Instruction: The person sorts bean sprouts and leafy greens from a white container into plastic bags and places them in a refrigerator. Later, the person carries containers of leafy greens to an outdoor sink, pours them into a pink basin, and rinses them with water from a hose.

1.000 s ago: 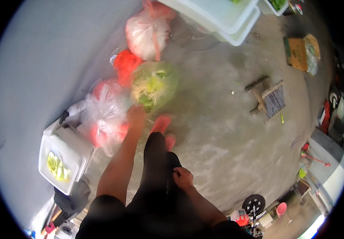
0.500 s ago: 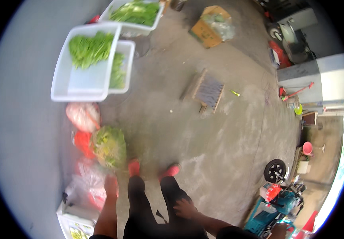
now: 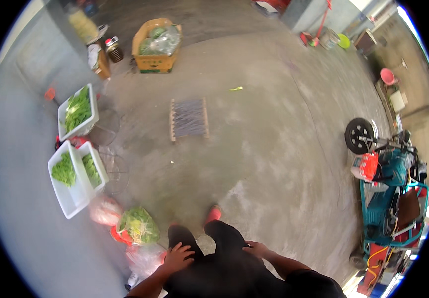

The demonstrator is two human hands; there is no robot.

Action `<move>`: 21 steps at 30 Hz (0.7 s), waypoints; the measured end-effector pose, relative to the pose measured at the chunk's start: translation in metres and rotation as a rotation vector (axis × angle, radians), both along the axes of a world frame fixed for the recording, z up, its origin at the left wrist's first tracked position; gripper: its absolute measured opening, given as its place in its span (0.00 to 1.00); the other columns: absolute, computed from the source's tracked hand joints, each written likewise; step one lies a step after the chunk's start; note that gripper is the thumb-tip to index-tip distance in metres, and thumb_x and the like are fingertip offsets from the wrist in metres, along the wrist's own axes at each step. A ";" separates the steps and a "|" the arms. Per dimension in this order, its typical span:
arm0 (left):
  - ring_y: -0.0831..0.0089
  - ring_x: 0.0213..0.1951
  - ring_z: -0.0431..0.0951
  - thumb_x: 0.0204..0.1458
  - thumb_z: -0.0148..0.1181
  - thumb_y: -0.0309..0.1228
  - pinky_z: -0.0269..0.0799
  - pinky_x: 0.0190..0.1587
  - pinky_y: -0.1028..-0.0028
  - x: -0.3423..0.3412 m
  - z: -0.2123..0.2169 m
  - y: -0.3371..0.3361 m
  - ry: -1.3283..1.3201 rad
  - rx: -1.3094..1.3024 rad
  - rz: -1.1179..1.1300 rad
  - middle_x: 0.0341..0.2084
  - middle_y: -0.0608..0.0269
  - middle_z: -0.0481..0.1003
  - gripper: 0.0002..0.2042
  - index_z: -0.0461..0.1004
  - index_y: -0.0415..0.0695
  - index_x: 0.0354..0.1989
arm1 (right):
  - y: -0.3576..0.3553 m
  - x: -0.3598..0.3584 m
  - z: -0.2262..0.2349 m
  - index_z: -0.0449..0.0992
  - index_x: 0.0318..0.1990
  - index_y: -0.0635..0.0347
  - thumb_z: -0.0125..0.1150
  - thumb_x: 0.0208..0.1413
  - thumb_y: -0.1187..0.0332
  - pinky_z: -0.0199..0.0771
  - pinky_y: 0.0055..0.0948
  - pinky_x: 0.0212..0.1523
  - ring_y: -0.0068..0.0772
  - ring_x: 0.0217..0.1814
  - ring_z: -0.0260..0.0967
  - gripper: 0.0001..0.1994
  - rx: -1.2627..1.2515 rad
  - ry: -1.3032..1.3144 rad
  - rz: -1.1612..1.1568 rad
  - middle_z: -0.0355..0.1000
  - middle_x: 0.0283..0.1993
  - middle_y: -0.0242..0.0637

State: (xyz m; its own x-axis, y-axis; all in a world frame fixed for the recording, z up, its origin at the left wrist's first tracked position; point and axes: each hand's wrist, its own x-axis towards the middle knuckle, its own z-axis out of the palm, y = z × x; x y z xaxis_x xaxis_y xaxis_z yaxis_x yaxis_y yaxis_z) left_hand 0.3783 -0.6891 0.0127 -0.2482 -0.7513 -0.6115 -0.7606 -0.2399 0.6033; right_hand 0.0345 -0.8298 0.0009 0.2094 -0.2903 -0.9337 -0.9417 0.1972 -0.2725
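Observation:
My left hand (image 3: 177, 257) rests on my left thigh, fingers spread and holding nothing. On the other thigh lies my right hand (image 3: 257, 249), its fingers stretched out toward the knee and nothing seen in them. Close to my left foot stands a clear bag of leafy greens (image 3: 139, 226). Behind it are a pinkish-white plastic bag (image 3: 106, 210) and a red bag (image 3: 121, 235). Beside my left forearm sits a crumpled clear and pink plastic bag (image 3: 146, 258). A low stool with a woven dark seat (image 3: 189, 119) stands ahead on the concrete floor.
Along the left wall are white tubs (image 3: 70, 198) of green leaves, one on a wire stand (image 3: 109, 126). A cardboard box (image 3: 156, 62) with bagged vegetables and a dark jar (image 3: 114, 51) stand farther off. A teal cargo tricycle (image 3: 391, 169) is at the right.
The view has swung to the right. My left hand has come from beside the plastic bags onto my left thigh. My right hand stays on my right thigh.

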 end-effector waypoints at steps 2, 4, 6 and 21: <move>0.65 0.60 0.52 0.47 0.50 0.47 0.49 0.55 0.49 -0.002 0.010 -0.030 0.041 -0.047 -0.027 0.53 0.72 0.63 0.18 0.70 0.59 0.46 | -0.013 -0.016 -0.003 0.68 0.51 0.49 0.49 0.47 0.43 0.61 0.31 0.52 0.42 0.51 0.64 0.27 0.076 -0.008 -0.010 0.68 0.48 0.42; 0.66 0.59 0.53 0.47 0.51 0.45 0.49 0.55 0.49 -0.005 0.004 -0.055 0.084 -0.088 -0.077 0.52 0.72 0.63 0.17 0.70 0.60 0.46 | -0.024 -0.021 0.001 0.71 0.47 0.50 0.49 0.48 0.44 0.62 0.32 0.50 0.40 0.49 0.65 0.25 0.066 -0.011 -0.064 0.70 0.45 0.41; 0.65 0.58 0.55 0.47 0.52 0.43 0.51 0.56 0.53 -0.007 0.001 -0.084 0.125 -0.091 -0.121 0.52 0.70 0.64 0.17 0.70 0.58 0.46 | -0.043 -0.020 0.000 0.71 0.47 0.50 0.50 0.47 0.45 0.63 0.32 0.50 0.41 0.49 0.65 0.24 0.036 -0.072 -0.074 0.70 0.45 0.40; 0.57 0.50 0.65 0.48 0.51 0.42 0.60 0.52 0.66 0.057 -0.014 -0.345 0.202 0.182 0.466 0.46 0.51 0.67 0.21 0.66 0.44 0.49 | -0.351 0.041 -0.027 0.74 0.38 0.61 0.58 0.47 0.65 0.70 0.24 0.32 0.23 0.28 0.68 0.13 -0.459 -0.078 -0.322 0.72 0.27 0.33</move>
State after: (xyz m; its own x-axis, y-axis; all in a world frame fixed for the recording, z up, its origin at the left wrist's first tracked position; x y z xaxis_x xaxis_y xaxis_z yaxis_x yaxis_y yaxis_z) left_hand 0.4355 -1.0337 -0.0016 -0.0402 -0.6961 -0.7168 -0.4221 -0.6384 0.6436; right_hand 0.0754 -1.1807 -0.0262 0.1060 -0.7239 -0.6817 -0.8273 0.3161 -0.4643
